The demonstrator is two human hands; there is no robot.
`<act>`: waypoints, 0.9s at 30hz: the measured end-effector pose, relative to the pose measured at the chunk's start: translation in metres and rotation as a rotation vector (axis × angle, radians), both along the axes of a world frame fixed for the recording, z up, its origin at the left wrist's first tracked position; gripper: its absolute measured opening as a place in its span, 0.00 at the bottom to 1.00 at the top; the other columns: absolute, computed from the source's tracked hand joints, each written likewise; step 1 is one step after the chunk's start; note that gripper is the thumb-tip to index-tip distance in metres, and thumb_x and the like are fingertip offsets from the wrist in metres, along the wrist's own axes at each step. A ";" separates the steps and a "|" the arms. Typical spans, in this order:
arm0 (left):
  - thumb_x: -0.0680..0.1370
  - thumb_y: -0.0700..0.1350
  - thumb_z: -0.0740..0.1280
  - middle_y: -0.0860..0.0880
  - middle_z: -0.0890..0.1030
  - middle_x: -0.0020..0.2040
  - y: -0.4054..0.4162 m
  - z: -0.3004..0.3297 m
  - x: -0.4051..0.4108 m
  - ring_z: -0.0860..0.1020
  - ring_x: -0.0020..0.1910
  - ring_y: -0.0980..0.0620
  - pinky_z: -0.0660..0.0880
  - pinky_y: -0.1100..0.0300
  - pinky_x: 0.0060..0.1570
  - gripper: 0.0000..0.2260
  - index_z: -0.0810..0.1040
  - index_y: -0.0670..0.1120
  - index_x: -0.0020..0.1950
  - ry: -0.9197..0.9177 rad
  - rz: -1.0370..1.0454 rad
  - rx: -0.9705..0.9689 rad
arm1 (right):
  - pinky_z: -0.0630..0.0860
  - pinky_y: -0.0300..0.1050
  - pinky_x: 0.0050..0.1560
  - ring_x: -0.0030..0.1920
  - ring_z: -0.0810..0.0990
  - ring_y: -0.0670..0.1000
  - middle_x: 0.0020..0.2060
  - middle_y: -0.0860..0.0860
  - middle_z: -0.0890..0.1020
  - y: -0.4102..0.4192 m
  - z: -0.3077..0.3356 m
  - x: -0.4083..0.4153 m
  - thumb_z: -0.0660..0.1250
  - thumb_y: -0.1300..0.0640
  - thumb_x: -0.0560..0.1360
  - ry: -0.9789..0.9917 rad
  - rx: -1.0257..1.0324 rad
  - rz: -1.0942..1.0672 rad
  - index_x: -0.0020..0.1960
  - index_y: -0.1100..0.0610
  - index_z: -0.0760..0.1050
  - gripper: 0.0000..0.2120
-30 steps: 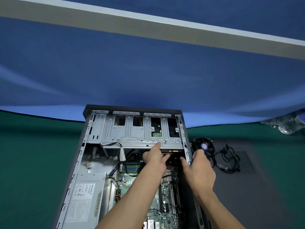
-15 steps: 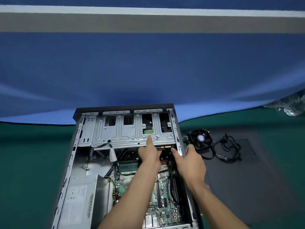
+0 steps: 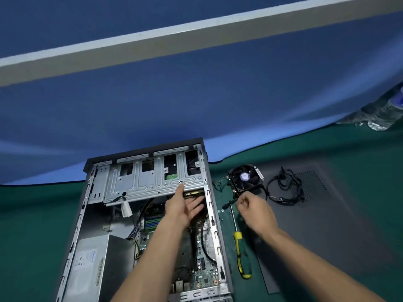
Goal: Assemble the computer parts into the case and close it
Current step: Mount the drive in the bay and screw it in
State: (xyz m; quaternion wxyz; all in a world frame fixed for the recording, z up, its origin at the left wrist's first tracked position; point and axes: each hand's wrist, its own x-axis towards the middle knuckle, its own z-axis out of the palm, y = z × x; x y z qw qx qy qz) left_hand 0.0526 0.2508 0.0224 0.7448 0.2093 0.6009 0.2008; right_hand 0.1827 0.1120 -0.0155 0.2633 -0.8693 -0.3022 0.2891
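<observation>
Left hand (image 3: 185, 209) inside the open case (image 3: 209, 205), fingers straight and spread, index fingertip (image 3: 180, 185) up against the near edge of the metal drive cage (image 3: 150, 182), holding nothing. Right hand (image 3: 254, 209) outside the case, above the table (image 3: 32, 225), fingers loosely curled just past the screwdriver (image 3: 238, 238); whether pinching a small screw or holding nothing, cannot tell. Screwdriver flat on the green cloth beside the case wall, a few loose screws (image 3: 220, 211) near its tip. Cooler fan (image 3: 245, 178) still out on the table beyond the right hand, its wire trailing, with a bundle of black cables (image 3: 285, 188) lying on the dark side panel (image 3: 327, 225). Motherboard (image 3: 202, 258) and power supply (image 3: 91, 262) already seated inside.

Likely risks from here: a screw slipping from the fingers and dropping onto the motherboard, hard to fish out under the cage. Screwdriver tip skating off a screw head and scratching the board. Left palm pressing on cables or components beneath it. Cage shifting if released before fastening. Fan wire snagging on the case edge when lifted in. Case far from closing, panel not yet fitted.
</observation>
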 end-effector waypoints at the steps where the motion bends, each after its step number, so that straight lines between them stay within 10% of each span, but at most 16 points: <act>1: 0.81 0.51 0.61 0.34 0.69 0.69 0.002 0.000 0.000 0.81 0.43 0.43 0.78 0.50 0.37 0.26 0.59 0.42 0.75 0.011 -0.024 -0.001 | 0.71 0.43 0.39 0.41 0.76 0.49 0.39 0.45 0.78 -0.001 -0.003 0.002 0.63 0.56 0.77 -0.015 -0.014 0.028 0.47 0.51 0.76 0.03; 17: 0.81 0.55 0.58 0.44 0.78 0.51 0.011 -0.008 -0.004 0.82 0.41 0.52 0.73 0.57 0.32 0.21 0.65 0.47 0.71 0.179 -0.207 0.009 | 0.75 0.46 0.51 0.53 0.79 0.54 0.54 0.51 0.79 0.022 -0.059 -0.001 0.60 0.58 0.79 -0.267 -0.230 0.343 0.59 0.54 0.76 0.11; 27: 0.81 0.57 0.56 0.42 0.78 0.57 0.012 -0.011 -0.007 0.84 0.38 0.51 0.75 0.61 0.26 0.21 0.65 0.46 0.69 0.161 -0.229 0.037 | 0.75 0.47 0.50 0.50 0.80 0.54 0.52 0.53 0.80 0.025 -0.068 -0.003 0.58 0.66 0.76 -0.306 -0.299 0.367 0.54 0.57 0.75 0.11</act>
